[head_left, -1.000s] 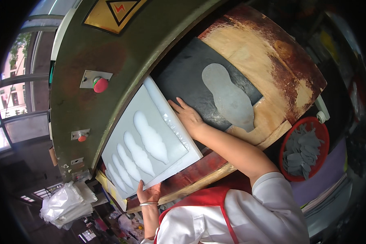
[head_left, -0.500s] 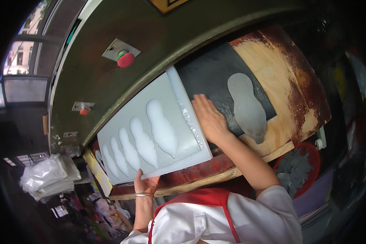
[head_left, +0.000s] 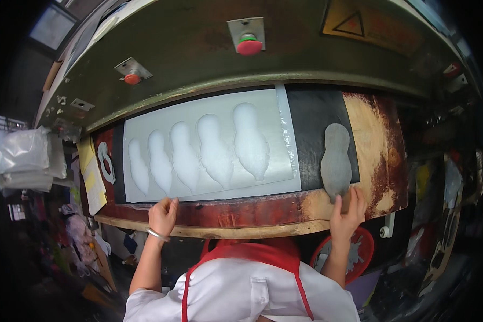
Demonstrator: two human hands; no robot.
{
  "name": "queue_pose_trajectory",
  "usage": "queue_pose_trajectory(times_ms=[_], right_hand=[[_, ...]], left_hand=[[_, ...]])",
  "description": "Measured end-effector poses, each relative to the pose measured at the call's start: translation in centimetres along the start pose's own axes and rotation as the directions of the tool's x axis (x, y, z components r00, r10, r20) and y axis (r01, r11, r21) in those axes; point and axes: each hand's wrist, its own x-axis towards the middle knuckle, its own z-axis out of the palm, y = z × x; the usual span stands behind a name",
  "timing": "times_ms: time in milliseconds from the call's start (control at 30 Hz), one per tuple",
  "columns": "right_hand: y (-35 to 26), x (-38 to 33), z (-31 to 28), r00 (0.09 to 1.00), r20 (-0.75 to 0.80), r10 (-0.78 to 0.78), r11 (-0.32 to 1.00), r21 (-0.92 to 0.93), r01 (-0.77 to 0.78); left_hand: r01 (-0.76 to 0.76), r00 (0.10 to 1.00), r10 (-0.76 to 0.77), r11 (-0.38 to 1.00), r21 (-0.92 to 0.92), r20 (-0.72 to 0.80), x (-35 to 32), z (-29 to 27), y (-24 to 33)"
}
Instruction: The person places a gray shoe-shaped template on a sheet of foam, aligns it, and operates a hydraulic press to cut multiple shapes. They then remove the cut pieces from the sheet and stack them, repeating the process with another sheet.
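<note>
Grey sole piece [head_left: 336, 155] lies toward the right of the bench, broad body on a black mat [head_left: 307, 126], narrow end reaching over bare wood at the near edge. Right hand [head_left: 346, 196] is at that narrow end, thumb to one side, fingertips to the other, with a small gap between; I cannot tell whether they grip it.

Left hand [head_left: 169, 203] is at the near edge of the white sheet [head_left: 278, 121], fingertips gathered narrow against the thumb. Whether the rim is pinched or only touched, I cannot tell. Five pale sole shapes [head_left: 250, 140] stand in a row on the sheet.

Handling, as I judge it: a light touch at the narrow end seems best, with thumb and fingers low on the sides so the piece turns without scraping. Steady pressure from the left hand would keep the sheet square; a hard tug there could skew it (thin stuff, by the look of it).

Hard to make out: undersides of both piece and sheet, and how thick either is. Right forearm covers part of the red basin [head_left: 368, 244] and its grey scraps. Yellow sign [head_left: 362, 27] on the green machine [head_left: 188, 56] is blurred. Both far sides of the room sink into dark.
</note>
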Motion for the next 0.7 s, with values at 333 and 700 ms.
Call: queue_pose_trajectory(times_ms=[333, 700], right_hand=[[-6.8, 3.0, 7.0, 0.935, 0.158, -0.317, 0.919, 0.295, 0.262], [-9.4, 4.5, 13.7, 0.918, 0.362, 0.162, 0.983, -0.145, -0.117]], left_hand=[[0.066, 0.842, 0.189, 0.893, 0.444, -0.506, 5.1, 0.6, -10.7], [0.017, 0.87, 0.091, 0.977, 0.213, -0.485, 11.5, -3.4, -18.1]])
